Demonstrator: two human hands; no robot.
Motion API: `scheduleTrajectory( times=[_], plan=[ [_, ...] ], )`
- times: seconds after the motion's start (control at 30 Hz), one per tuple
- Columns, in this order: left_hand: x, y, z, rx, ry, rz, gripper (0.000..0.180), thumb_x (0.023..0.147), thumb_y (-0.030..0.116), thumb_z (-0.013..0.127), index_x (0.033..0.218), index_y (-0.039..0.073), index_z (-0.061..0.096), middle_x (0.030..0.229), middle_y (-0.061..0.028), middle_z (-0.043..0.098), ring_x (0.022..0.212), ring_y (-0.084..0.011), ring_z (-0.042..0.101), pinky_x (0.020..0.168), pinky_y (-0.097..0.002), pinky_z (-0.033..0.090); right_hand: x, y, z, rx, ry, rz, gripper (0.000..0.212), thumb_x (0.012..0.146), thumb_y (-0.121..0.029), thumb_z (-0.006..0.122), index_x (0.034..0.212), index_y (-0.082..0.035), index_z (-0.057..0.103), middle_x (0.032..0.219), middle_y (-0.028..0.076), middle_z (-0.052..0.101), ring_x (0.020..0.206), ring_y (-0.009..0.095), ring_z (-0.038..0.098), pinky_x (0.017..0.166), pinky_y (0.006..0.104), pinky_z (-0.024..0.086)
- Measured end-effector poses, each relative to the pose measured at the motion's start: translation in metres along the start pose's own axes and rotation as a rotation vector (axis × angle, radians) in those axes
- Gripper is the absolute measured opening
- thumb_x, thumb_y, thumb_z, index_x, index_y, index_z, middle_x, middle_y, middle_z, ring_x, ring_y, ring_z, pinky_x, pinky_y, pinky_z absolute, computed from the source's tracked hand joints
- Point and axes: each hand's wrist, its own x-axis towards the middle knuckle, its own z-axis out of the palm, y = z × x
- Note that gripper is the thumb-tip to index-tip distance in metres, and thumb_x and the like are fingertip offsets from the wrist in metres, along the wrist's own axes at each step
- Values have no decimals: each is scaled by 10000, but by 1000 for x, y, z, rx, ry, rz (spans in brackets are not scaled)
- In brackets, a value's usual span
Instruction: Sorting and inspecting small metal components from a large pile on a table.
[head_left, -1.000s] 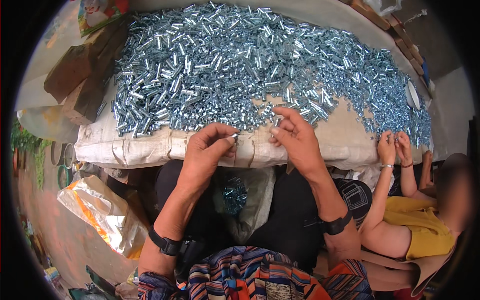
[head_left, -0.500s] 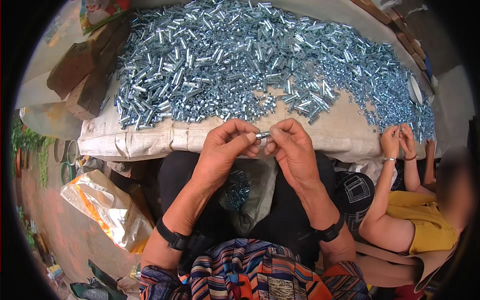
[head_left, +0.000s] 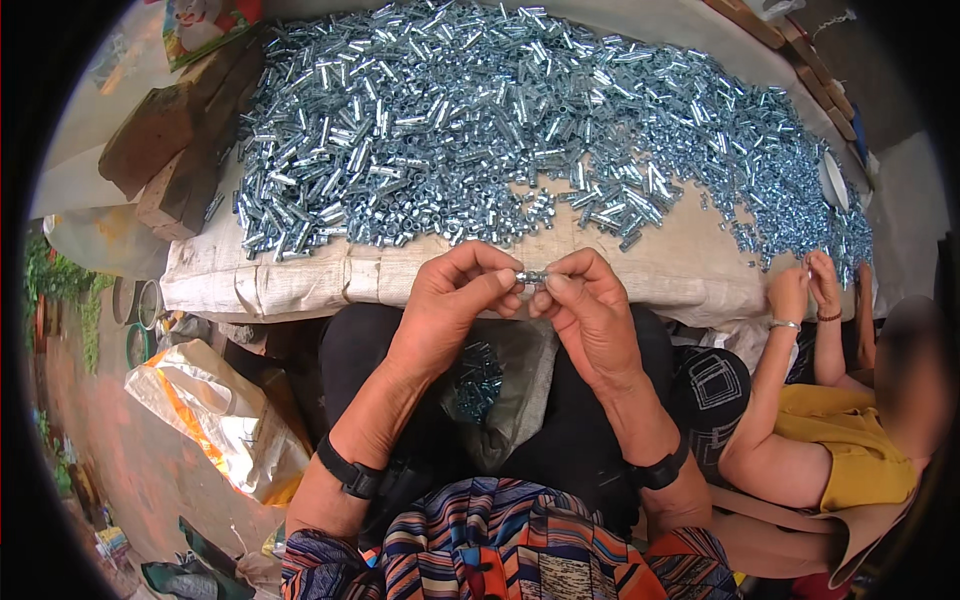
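My left grip [head_left: 448, 302] and right grip [head_left: 592, 305] pinch opposite ends of a small metal fitting [head_left: 530, 278]. Beyond it, loose silvery tubes [head_left: 360, 130] lie heaped on the sacking-covered bench [head_left: 290, 285].

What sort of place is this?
Probably an informal workshop, perhaps partly outdoors: countless shiny metal parts lie heaped on a pale cloth, a co-worker sits alongside, and greenery shows at the far left.
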Motion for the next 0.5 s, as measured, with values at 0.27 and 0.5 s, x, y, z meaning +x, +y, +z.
scheduleTrajectory(
  times=[0.27,0.5],
  plan=[
    [-2,-1,6,425,34,167,126,892,61,613,990,-12,648,813,-22,627,757,-73,568,698,-225,456,-4,0,-4,29,43,37,92,934,-93,603,978,-32,550,836,52,612,745,128,612,711,287,518],
    [7,-7,6,546,-31,212,121,888,38,607,983,-27,646,853,-41,619,791,-93,580,702,-240,467,-4,-2,-12,-87,62,18,89,939,-95,597,971,-28,547,837,46,603,736,120,605,694,285,521]
  ],
)
